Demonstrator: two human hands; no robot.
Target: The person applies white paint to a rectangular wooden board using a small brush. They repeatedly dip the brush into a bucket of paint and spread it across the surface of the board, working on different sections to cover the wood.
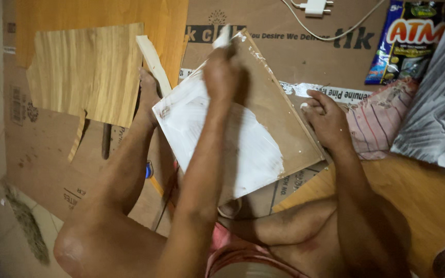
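Clenched around a small pale spreader (224,37), the left hand (221,72) worked at the far corner of the brown board (276,110). Its right hand (328,121) lay flat, pressing the board's right edge. Stiff, thin and light, the board looked slippery where white paste (217,136) coated it; bare edges seemed the safest hold. It rested tilted over flattened cardboard (305,62) on the floor.

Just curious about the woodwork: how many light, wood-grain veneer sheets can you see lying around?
1: the veneer sheet lies flat on the cardboard, left of the white-smeared board. Others may be hidden beneath.
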